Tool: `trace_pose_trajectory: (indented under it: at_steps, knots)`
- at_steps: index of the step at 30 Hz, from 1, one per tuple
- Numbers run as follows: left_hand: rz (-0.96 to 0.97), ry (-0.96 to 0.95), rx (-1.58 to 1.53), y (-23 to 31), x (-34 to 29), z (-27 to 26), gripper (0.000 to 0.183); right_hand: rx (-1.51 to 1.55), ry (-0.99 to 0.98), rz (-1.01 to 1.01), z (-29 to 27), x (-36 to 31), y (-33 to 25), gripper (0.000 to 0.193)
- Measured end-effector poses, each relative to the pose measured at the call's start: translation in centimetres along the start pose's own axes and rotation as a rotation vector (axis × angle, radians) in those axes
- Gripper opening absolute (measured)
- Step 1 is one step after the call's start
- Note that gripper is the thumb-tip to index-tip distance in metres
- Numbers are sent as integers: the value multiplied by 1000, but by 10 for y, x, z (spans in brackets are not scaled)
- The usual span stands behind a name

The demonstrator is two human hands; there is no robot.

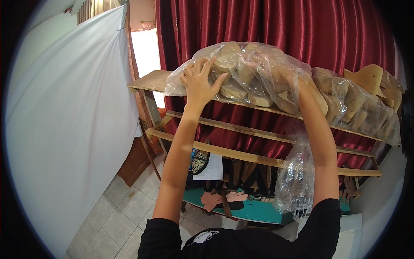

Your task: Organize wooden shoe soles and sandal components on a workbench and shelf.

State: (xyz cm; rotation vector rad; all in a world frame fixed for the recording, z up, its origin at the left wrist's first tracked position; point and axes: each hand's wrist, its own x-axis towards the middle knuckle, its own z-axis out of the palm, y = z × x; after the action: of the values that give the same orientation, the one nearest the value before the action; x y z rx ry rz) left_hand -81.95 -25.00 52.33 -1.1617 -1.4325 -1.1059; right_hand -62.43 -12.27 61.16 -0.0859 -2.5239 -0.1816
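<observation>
A large clear plastic bag (pixel 176 84) lies along the top shelf, filled with several pale tan, thick wedge-like pieces (pixel 234 93) resembling shoe soles. My left hand (pixel 201 84) rests against the bag's left part, fingers spread and holding nothing. Through the bag's mouth on the right goes my right forearm, so my right hand (pixel 271 64) is inside among the pieces. Crinkled plastic blurs its fingers, and I cannot see whether they grip a piece.
A second clear bag (pixel 355 101) of similar pieces stands right on the wooden shelf (pixel 153 80). Below are open wooden rails (pixel 233 151), a hanging plastic bag (pixel 295 181) and a teal surface (pixel 258 211) with pink scraps. A red curtain hangs behind, a white sheet left.
</observation>
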Motion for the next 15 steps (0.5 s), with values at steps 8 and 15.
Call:
trace_pose_trajectory:
  at_steps: [8, 15]
  knots:
    - [319, 97, -308, 51, 17, -3, 31, 14, 14, -49, 5, 8, -10, 36]
    - [292, 161, -445, 88, 20, 20, 12, 22, 24, -95, -8, 6, 8, 36]
